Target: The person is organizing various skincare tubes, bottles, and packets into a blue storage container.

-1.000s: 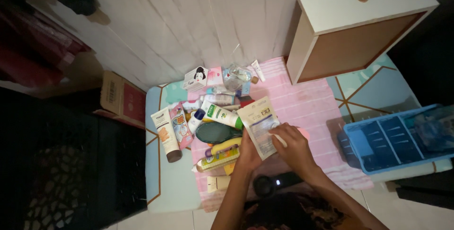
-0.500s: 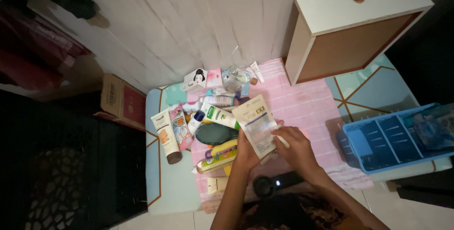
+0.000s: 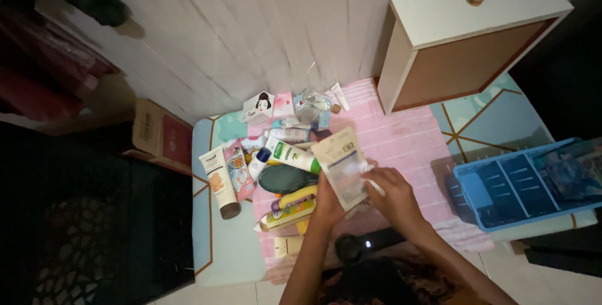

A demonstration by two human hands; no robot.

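- A white drawer with a round wooden knob [image 3: 471,35] stands tipped on its side at the far right of the mat, well apart from my hands.
- A blue plastic organiser tray [image 3: 523,182] sits off to my right, also well away.
- The pink striped cloth [image 3: 407,135] lies spread under my hands and the heap of toiletries.
- The flat beige sachet [image 3: 342,165] is held up over the cloth between both my hands, tilted, its top corner pointing away from me.
- My left hand [image 3: 327,203] grips the sachet's lower left edge from below, fingers closed on it.
- My right hand [image 3: 390,193] is at the sachet's right edge, fingertips curled and pinching there; I cannot tell exactly what the small pale bit at them is.
- A dark green oval brush [image 3: 285,178] lies just left of the sachet.
- A white and green tube [image 3: 291,153] lies beside the sachet's upper left.
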